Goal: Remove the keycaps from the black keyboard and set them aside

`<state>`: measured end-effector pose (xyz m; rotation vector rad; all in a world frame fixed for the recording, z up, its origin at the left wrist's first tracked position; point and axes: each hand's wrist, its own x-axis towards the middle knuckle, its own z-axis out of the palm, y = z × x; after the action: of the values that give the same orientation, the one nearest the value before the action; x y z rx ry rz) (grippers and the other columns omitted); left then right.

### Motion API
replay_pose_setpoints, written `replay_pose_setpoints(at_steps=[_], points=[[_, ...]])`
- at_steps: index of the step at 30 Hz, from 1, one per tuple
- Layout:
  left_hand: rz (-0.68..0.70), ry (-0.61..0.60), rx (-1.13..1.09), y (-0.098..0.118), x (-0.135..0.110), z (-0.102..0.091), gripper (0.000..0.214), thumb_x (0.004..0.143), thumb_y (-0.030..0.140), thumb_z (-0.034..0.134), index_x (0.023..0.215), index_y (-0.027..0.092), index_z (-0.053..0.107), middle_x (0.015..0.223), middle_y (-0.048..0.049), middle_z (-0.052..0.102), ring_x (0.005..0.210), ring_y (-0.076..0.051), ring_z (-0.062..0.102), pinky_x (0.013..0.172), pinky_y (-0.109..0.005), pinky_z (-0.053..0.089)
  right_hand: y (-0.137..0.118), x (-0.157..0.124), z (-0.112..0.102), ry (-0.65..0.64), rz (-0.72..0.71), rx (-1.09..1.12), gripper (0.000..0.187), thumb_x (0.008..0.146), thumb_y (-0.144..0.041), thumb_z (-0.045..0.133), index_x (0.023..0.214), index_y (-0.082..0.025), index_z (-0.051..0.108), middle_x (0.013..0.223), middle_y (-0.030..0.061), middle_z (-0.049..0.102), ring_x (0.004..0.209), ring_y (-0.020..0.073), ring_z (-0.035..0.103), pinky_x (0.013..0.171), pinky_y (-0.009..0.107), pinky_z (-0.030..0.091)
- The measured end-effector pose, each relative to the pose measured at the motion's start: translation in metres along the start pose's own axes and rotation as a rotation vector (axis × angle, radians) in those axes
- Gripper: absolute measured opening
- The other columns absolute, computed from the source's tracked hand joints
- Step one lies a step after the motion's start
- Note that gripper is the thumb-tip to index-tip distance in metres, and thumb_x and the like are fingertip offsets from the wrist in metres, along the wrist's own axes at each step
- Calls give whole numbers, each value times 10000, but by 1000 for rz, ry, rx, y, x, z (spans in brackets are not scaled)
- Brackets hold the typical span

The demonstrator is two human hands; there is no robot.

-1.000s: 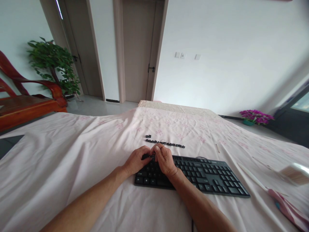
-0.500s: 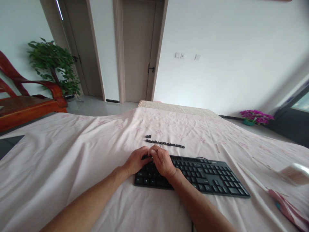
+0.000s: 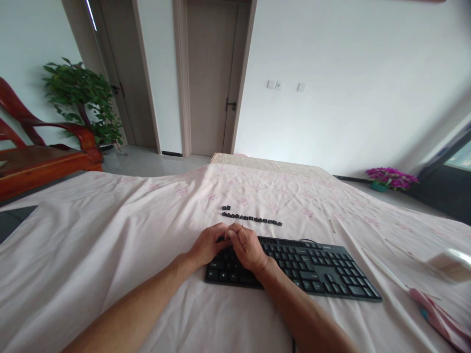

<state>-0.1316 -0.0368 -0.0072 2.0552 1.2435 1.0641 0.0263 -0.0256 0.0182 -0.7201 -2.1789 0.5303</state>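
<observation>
A black keyboard (image 3: 324,274) lies on the cloth, its upper left part hidden under my two hands. My right hand (image 3: 246,245) is closed above the left-hand keys, pinching a thin wire loop (image 3: 239,223) that looks like a keycap puller; only its tip shows past the fingers. Against it, at the keyboard's top left corner, is my left hand (image 3: 208,243), fingers curled and closed; what lies between them is hidden. Just beyond the hands, black keycaps (image 3: 251,218) sit loose in a row, with two more keycaps (image 3: 226,208) behind its left end.
A pink floral cloth (image 3: 147,235) covers the table. To the right lie a small stick (image 3: 332,226), a clear container of cotton swabs (image 3: 451,264), and a pink item (image 3: 439,311) with a long pale end. A wooden chair (image 3: 47,152) stands at the left.
Both hands stay in nearly the same place on the keyboard. My right hand's fingers have shifted very slightly, and the wire loop shows a little more clearly. The keycaps have not moved.
</observation>
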Motion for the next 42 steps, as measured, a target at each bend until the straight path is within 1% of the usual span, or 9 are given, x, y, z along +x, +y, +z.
replay_pose_setpoints(at_steps=[6, 9, 12, 16, 25, 29, 35, 39, 42], points=[[15, 7, -26, 1, 0, 0, 136, 817, 315, 573, 774, 188, 599, 807, 4, 608, 783, -167, 571, 727, -256, 437, 0, -2, -1, 14, 13, 28, 281, 963, -290, 342, 816, -193, 561, 771, 34, 608, 716, 145, 579, 718, 267, 467], [35, 19, -79, 1, -1, 0, 110, 806, 294, 597, 853, 199, 626, 883, -7, 633, 856, -174, 586, 792, -268, 444, 1, -4, -3, 85, 60, 65, 305, 966, -300, 332, 817, -188, 573, 745, 36, 603, 714, 148, 582, 692, 263, 472], [76, 47, -98, -1, -3, 0, 187, 798, 289, 619, 969, 216, 639, 994, -27, 632, 959, -185, 576, 872, -289, 434, 2, -5, -4, 181, 96, 54, 306, 968, -300, 324, 845, -187, 581, 737, 38, 598, 728, 155, 586, 682, 263, 467], [63, 115, -12, -3, -3, -1, 245, 787, 315, 641, 1017, 228, 645, 1094, -50, 592, 1040, -201, 543, 919, -315, 413, 1, -4, -4, 188, 41, 1, 279, 964, -284, 340, 874, -194, 588, 805, 43, 608, 780, 159, 585, 735, 274, 458], [-45, 154, 153, -4, -2, -4, 224, 833, 397, 561, 767, 205, 656, 802, -11, 625, 805, -175, 576, 742, -270, 434, -6, -2, -3, 35, -42, -114, 267, 963, -270, 354, 887, -196, 599, 844, 52, 618, 790, 162, 579, 768, 279, 446], [-55, 216, 154, -2, -3, -6, 210, 815, 395, 581, 743, 217, 666, 780, -5, 635, 807, -173, 582, 748, -265, 437, -9, -3, -6, 60, -74, -157, 270, 963, -261, 351, 899, -193, 604, 845, 55, 626, 787, 167, 569, 771, 291, 434], [-144, 391, -87, -1, -3, -8, 180, 785, 365, 609, 805, 198, 674, 777, -6, 655, 725, -155, 598, 696, -258, 467, -18, -2, -10, 82, -86, -379, 269, 956, -263, 373, 859, -195, 614, 766, 60, 626, 776, 197, 522, 783, 346, 391], [-255, 371, -370, -5, 0, -8, 264, 791, 387, 597, 901, 157, 664, 770, -22, 677, 644, -155, 625, 608, -257, 497, -18, -1, -9, 67, -106, -347, 279, 967, -240, 338, 923, -191, 609, 815, 65, 646, 782, 196, 536, 776, 340, 412], [-277, 346, -484, -5, 1, -7, 306, 797, 390, 591, 969, 145, 654, 834, -43, 695, 704, -177, 661, 613, -265, 525, -15, -1, -7, 110, -98, -261, 281, 968, -219, 320, 1058, -191, 584, 931, 77, 654, 838, 197, 561, 790, 333, 439]])
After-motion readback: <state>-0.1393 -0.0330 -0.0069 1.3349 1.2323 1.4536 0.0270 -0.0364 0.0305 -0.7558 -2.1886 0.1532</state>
